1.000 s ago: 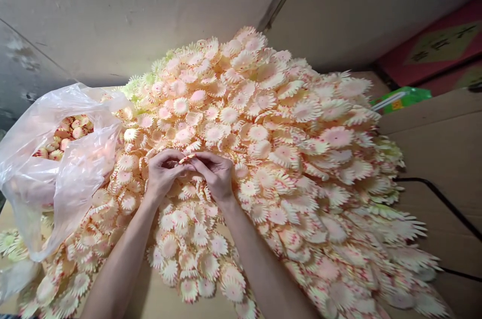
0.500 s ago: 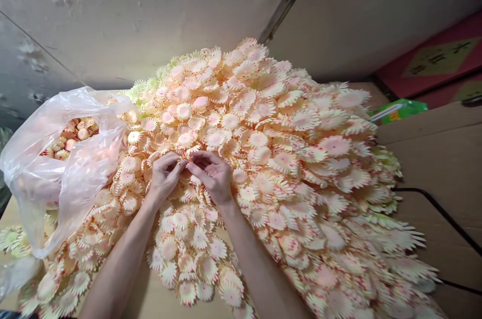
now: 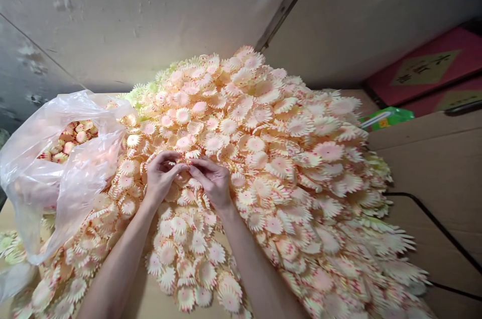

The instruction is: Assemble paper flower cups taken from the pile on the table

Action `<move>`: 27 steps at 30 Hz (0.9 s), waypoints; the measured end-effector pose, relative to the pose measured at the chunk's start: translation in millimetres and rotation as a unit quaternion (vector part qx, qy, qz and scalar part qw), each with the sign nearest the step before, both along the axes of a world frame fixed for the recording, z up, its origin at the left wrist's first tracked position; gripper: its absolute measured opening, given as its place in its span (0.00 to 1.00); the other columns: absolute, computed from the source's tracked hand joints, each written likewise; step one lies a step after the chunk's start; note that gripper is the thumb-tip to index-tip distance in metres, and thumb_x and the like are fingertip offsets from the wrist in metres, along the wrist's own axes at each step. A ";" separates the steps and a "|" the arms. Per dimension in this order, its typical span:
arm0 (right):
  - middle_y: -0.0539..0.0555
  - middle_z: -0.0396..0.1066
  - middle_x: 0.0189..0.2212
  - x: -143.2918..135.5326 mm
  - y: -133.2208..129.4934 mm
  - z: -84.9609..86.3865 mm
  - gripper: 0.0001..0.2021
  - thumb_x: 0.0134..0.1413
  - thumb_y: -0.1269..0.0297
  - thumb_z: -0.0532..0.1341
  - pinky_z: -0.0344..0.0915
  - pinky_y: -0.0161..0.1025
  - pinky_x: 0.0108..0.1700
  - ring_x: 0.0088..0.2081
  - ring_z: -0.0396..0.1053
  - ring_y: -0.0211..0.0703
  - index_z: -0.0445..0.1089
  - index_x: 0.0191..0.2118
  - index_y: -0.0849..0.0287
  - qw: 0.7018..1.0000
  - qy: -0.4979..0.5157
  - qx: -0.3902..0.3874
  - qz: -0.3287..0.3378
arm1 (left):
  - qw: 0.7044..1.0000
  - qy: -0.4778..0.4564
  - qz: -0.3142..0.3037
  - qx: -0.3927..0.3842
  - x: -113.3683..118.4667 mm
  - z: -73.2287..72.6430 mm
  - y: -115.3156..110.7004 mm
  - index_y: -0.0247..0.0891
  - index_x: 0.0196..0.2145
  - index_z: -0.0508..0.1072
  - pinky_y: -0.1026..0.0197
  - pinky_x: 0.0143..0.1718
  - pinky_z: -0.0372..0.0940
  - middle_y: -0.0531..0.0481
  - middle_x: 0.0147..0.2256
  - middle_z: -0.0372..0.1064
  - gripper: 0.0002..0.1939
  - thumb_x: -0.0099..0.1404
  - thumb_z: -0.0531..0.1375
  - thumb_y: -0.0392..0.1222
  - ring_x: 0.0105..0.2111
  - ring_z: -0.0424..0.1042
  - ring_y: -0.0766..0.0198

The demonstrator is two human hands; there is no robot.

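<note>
My left hand [image 3: 161, 174] and my right hand [image 3: 213, 178] meet at the fingertips over the middle of a big heap of artificial flower heads [image 3: 259, 146]. Both hands are closed in a pinch, thumbs toward each other. A small pale flower piece seems to be between the fingertips, much of it hidden by the fingers. The heap's flowers are cream and pink with fringed petals and red specks. To the left of my left hand lies an open clear plastic bag [image 3: 81, 173] with several rounded, red-speckled flower pieces [image 3: 75, 137] inside.
A pale wall [image 3: 150, 18] rises behind the heap. On the right are a cardboard box [image 3: 433, 158], a black cable [image 3: 433, 218], a green packet [image 3: 395, 117] and red boxes [image 3: 448, 58] with yellow labels. Loose flowers spread over the wooden tabletop [image 3: 161, 304].
My left hand has turned slightly and its fingers have spread a little from the thumb. The fingertips stay together. The view has shifted slightly.
</note>
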State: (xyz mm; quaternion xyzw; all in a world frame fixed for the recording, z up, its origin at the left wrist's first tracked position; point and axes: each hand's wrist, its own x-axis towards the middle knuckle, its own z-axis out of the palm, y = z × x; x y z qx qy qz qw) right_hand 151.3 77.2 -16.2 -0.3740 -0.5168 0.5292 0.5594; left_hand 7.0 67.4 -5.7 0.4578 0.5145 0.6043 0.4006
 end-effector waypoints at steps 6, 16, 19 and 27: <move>0.54 0.78 0.39 0.8 -1.4 5.3 0.10 0.53 0.59 0.68 0.73 0.40 0.43 0.40 0.75 0.44 0.79 0.42 0.54 0.999 -0.001 -0.027 0.036 | 1.000 -0.027 -0.006 -0.010 -4.4 -2.2 1.6 0.35 0.28 0.78 0.67 0.27 0.66 0.49 0.27 0.75 0.11 0.52 0.71 0.44 0.24 0.70 0.70; 0.52 0.79 0.34 -5.0 0.0 5.1 0.13 0.46 0.62 0.72 0.74 0.40 0.41 0.35 0.75 0.42 0.79 0.40 0.55 0.998 0.027 -0.055 0.033 | 1.000 0.016 0.005 -0.008 -2.7 -0.4 0.9 0.35 0.34 0.75 0.66 0.28 0.66 0.49 0.29 0.74 0.14 0.56 0.67 0.49 0.26 0.71 0.68; 0.52 0.79 0.34 -5.7 1.2 4.3 0.13 0.45 0.61 0.73 0.75 0.40 0.41 0.35 0.76 0.43 0.79 0.40 0.56 0.997 0.030 -0.061 0.029 | 1.000 0.007 -0.007 -0.009 -2.7 0.4 0.6 0.37 0.37 0.72 0.69 0.23 0.61 0.53 0.26 0.70 0.16 0.57 0.67 0.49 0.22 0.66 0.71; 0.53 0.80 0.37 -4.0 2.7 4.2 0.12 0.47 0.59 0.71 0.76 0.41 0.43 0.38 0.77 0.44 0.79 0.39 0.55 0.994 0.050 -0.091 0.017 | 0.997 0.052 -0.048 0.002 -5.4 3.9 -0.7 0.37 0.40 0.75 0.68 0.21 0.55 0.54 0.25 0.68 0.15 0.59 0.66 0.48 0.20 0.58 0.73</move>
